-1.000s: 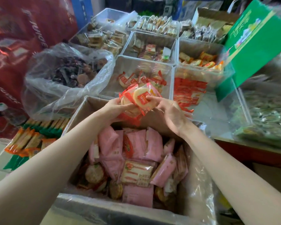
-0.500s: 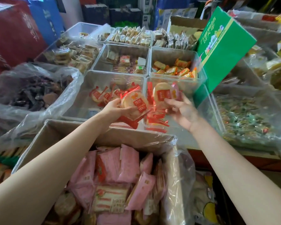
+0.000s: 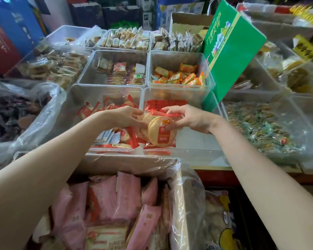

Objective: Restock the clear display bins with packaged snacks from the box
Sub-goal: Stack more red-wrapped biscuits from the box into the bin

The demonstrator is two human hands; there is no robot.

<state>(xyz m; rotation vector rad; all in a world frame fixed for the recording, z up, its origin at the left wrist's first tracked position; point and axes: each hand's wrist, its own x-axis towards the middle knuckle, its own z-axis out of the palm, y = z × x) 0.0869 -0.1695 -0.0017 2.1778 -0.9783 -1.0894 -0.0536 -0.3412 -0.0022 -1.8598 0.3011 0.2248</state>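
My left hand (image 3: pixel 124 117) grips a small bunch of red-and-clear rice cracker packets (image 3: pixel 158 131) over the divide between two front clear bins. My right hand (image 3: pixel 187 118) pinches the top of the frontmost packet in that bunch. The left front bin (image 3: pixel 74 98) holds several of the same red packets. The right front bin (image 3: pixel 197 141) has a few red packets at its left side and bare floor elsewhere. Below my arms stands the cardboard box (image 3: pixel 126 164), lined with plastic and full of pink and red snack packets (image 3: pixel 116 201).
Further clear bins hold wrapped snacks: orange ones (image 3: pixel 179 76) behind, mixed sweets (image 3: pixel 257 127) to the right. A green carton (image 3: pixel 229 49) leans over the right bins. A plastic bag of dark dried goods (image 3: pixel 13 114) sits at left.
Both hands rose from the box to the front bins. Half a second ago the right hand held a separate packet over the right bin; now it is back at the bunch in my left hand.
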